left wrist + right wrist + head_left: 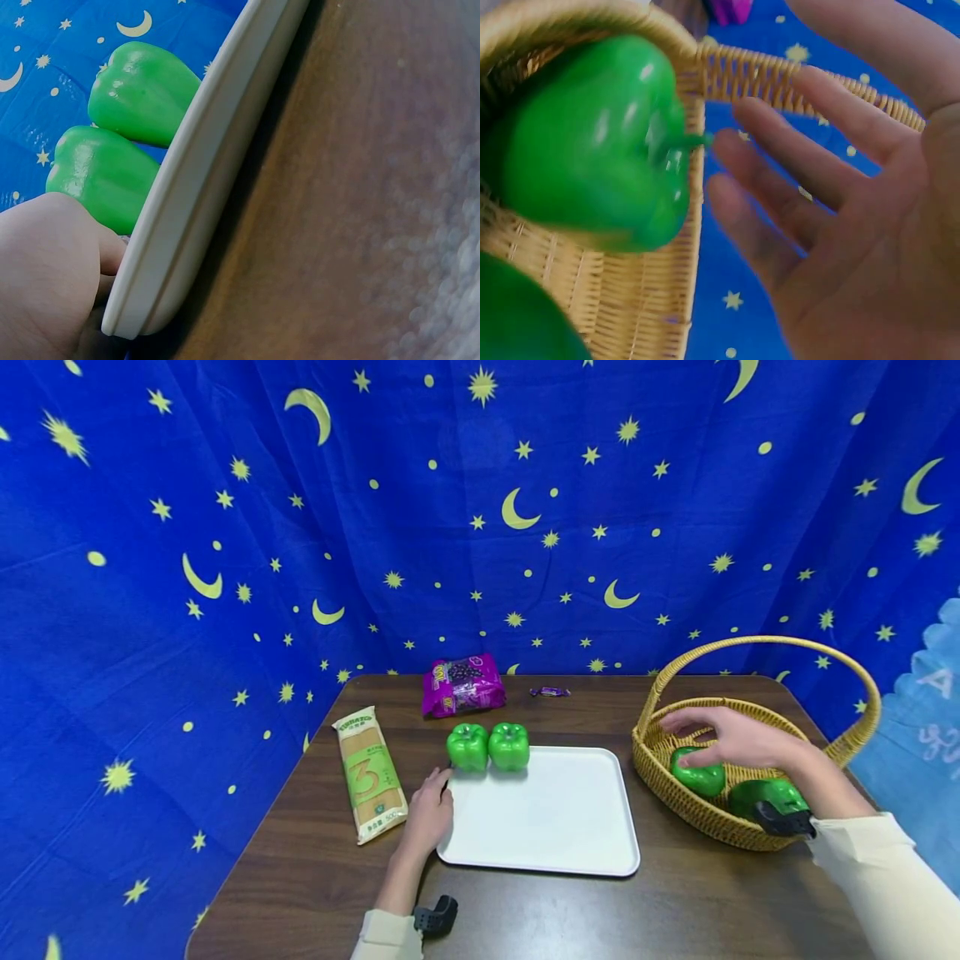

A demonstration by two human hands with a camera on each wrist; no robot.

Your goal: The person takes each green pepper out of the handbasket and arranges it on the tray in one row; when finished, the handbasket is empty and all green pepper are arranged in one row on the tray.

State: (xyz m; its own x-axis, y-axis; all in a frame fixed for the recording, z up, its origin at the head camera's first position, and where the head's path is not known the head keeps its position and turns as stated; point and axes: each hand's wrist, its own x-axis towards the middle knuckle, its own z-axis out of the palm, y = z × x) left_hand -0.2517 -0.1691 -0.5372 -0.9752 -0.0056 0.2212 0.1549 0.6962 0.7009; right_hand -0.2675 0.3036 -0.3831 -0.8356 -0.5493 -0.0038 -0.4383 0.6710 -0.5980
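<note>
A white tray [542, 810] lies on the table with two green bell peppers, one [468, 747] beside the other [509, 747], at its far left end. My left hand [429, 814] grips the tray's left edge; the thumb shows at the rim in the left wrist view, the other fingers mostly hidden. Over the wicker basket [678, 789] on the right, my right hand [731, 739] is spread with nothing held. Just below it sits a green bell pepper [699, 774], its stem visible in the right wrist view. A second bell pepper [765, 795] lies nearer me in the basket.
The basket's tall arched handle [757, 641] rises over the right arm. A noodle packet [371, 774] lies left of the tray. Behind are a purple snack bag [465, 685] and a small wrapped candy [551, 692]. A blue star-patterned cloth [450, 527] hangs behind the table.
</note>
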